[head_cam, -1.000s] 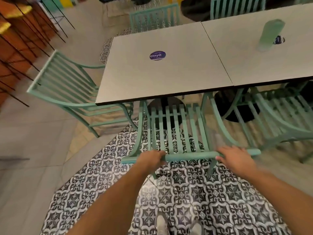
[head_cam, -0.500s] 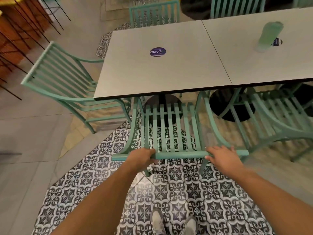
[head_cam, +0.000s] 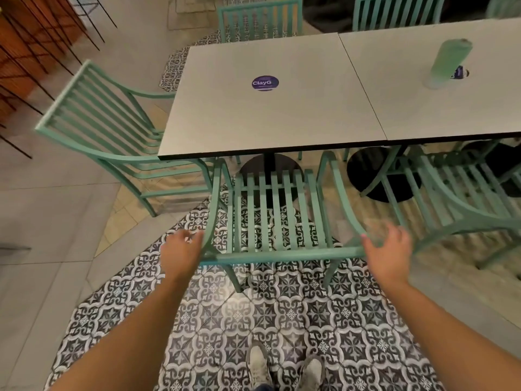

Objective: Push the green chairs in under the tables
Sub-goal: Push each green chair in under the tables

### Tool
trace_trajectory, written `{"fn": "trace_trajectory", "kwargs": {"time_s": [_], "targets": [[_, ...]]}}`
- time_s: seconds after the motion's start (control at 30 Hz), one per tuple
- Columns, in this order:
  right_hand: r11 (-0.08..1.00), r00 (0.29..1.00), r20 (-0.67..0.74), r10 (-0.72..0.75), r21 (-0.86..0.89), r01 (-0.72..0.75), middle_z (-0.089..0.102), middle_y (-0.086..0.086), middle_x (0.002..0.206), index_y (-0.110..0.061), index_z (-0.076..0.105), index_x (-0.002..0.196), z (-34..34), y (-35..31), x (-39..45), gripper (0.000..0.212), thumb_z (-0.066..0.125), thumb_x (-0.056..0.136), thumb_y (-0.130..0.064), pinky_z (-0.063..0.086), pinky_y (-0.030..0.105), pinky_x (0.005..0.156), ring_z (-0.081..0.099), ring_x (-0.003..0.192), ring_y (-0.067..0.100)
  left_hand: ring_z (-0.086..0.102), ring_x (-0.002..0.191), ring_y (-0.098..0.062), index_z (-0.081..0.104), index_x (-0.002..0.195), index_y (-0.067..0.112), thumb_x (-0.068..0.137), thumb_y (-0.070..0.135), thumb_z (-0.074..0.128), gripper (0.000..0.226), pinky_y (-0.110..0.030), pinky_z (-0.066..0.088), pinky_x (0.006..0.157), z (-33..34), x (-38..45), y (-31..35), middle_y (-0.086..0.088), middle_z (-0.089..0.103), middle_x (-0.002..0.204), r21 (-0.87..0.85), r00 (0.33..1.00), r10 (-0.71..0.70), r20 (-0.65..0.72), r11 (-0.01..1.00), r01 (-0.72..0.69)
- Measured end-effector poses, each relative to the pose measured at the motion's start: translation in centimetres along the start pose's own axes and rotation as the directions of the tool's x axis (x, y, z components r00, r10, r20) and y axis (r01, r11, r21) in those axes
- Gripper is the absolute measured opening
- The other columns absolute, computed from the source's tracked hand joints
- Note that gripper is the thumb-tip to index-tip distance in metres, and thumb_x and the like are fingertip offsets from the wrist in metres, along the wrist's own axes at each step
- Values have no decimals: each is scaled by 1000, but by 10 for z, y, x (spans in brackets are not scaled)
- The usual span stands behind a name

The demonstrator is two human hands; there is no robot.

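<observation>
Green chair (head_cam: 277, 221) stands partly under the near edge of the table (head_cam: 270, 114); left hand (head_cam: 180, 253) and right hand (head_cam: 390, 253) released, fingers spread beside its top rail ends.

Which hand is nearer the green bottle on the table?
Right. The right hand sits at the chair's right back corner, on the green bottle's side; the left hand is at the opposite corner, farther away.

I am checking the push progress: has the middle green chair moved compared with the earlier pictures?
Yes. The middle green chair has slid forward, its seat front now nearer the table's front edge.
</observation>
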State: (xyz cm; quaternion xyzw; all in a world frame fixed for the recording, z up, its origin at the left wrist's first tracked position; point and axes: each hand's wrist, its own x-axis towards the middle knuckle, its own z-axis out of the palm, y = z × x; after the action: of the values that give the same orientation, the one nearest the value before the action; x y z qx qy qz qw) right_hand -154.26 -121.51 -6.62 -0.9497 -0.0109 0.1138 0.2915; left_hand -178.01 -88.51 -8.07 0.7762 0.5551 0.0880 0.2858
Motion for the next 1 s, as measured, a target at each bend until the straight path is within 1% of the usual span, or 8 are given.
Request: {"fn": "trace_trajectory", "kwargs": {"time_s": [0.03,0.1,0.13,0.2,0.3,0.4,0.5,1.0], "targets": [[960,976,-12,218,182,-212,36,11,146,-20,35,142,2,15,16,87,71,71,-54,39,53,105,44,129,34,66,89,-27,57,118,9,89,56,52,56,-46,57,80,-7,3,-7,-9,67,102,-147,978,-208,-14,968,204],[743,861,179,476,443,-502,50,10,134,-20,38,137,23,65,57,104,82,52,-58,48,51,93,56,114,35,61,102,-36,46,130,3,93,42,57,54,-52,52,90,-15,-2,-15,-17,58,119,-416,858,-463,220,751,512],[619,805,287,519,523,-586,55,9,128,-20,42,131,33,79,68,96,85,52,-55,51,48,86,58,108,33,61,101,-36,47,128,1,95,36,56,49,-52,52,91,-15,-6,-16,-19,58,119,-484,794,-474,380,629,608],[415,754,428,499,645,-641,58,9,115,-13,50,114,30,67,63,48,74,79,-37,53,45,76,60,101,28,64,92,-35,53,119,-2,100,27,49,35,-48,55,86,-14,-17,-13,-21,61,111,-551,717,-428,550,459,697],[337,727,473,498,667,-665,59,12,114,-9,51,103,12,22,36,18,60,92,-21,50,48,93,60,106,28,66,92,-35,54,110,-4,101,18,47,25,-41,61,68,-12,-22,-3,-24,63,102,-637,709,-439,552,328,698],[327,729,478,489,675,-662,59,12,113,-9,52,92,9,16,40,10,58,93,-17,48,51,96,60,106,27,66,96,-36,54,110,-5,101,16,48,24,-36,60,58,-14,-21,2,-25,63,103,-644,709,-447,546,317,696],[367,725,475,499,642,-673,59,11,107,-11,51,87,7,9,41,11,58,93,-17,51,46,92,59,103,25,63,80,-31,53,111,-5,101,14,47,22,-35,58,54,-17,-17,10,-22,60,93,-648,722,-450,525,339,682],[304,708,506,493,663,-685,58,7,92,-12,51,88,0,-12,56,9,57,94,-16,46,53,98,56,100,23,63,82,-33,53,94,-4,101,14,47,20,-38,58,53,-14,4,25,-23,60,93,-649,712,-455,535,318,691]]}}
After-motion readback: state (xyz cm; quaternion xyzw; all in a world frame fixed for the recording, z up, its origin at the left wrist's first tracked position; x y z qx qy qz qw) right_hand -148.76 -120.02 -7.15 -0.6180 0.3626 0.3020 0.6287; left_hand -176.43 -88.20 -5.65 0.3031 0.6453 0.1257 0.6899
